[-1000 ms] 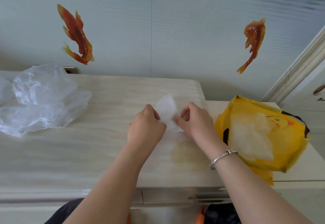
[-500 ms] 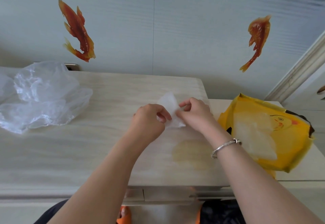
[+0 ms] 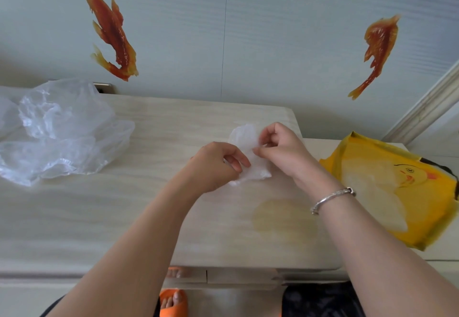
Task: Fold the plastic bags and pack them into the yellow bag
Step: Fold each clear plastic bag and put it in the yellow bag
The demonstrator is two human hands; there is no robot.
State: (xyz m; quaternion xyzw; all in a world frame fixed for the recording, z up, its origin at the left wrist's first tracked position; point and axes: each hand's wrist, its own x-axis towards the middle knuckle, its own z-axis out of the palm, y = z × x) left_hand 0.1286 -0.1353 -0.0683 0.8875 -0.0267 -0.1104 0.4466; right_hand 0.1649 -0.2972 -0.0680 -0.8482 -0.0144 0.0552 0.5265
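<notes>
Pinching one half-folded plastic bag (image 3: 249, 154) in both hands' fingers (image 3: 238, 161); crumpled pile (image 3: 62, 130) unfolded, yellow bag (image 3: 397, 192) waiting.

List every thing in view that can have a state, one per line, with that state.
small plastic bag: folded small, on the table, pinched by both hands
left hand: fingers curled, pinching the small bag
right hand: fingers curled, pinching the small bag
loose plastic bags: crumpled, unfolded, heaped at the table's far left
yellow bag: lying flat to the right, pale plastic showing through it
bracelet: on the right wrist
</notes>
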